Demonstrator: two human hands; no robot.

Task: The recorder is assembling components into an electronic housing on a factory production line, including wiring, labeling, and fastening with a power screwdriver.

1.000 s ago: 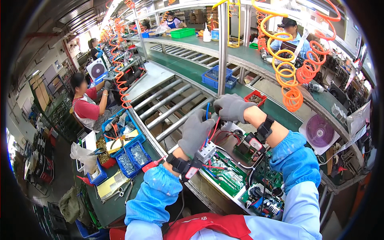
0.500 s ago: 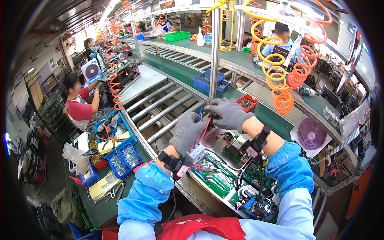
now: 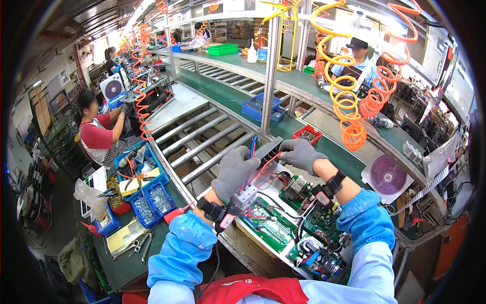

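Note:
My left hand [image 3: 234, 175], in a grey glove, is closed around blue and red wires [image 3: 253, 146] whose ends stick up past its fingers. My right hand [image 3: 302, 155], gloved too, pinches the end of a longer red wire [image 3: 267, 167]. That wire rises from a grey terminal block [image 3: 245, 196] beside my left wrist. Between the hands stands a dark grey block [image 3: 269, 150], its lower part hidden. Below them lies a white-edged chassis with a green circuit board [image 3: 271, 225], and a second populated board [image 3: 321, 220] sits at its right.
Roller conveyor [image 3: 200, 144] runs beyond my hands. To the left are blue bins of small metal parts [image 3: 146, 209], scissors [image 3: 135, 245] and a red-handled tool [image 3: 177, 214]. A red bin of screws [image 3: 307, 135] stands ahead. Coiled orange hoses [image 3: 349, 109] hang at right. Co-workers sit across and left.
My right hand has moved right and slightly down, drawing the red wire into a slant. The dark grey block between the hands now shows. My left hand still grips the wires.

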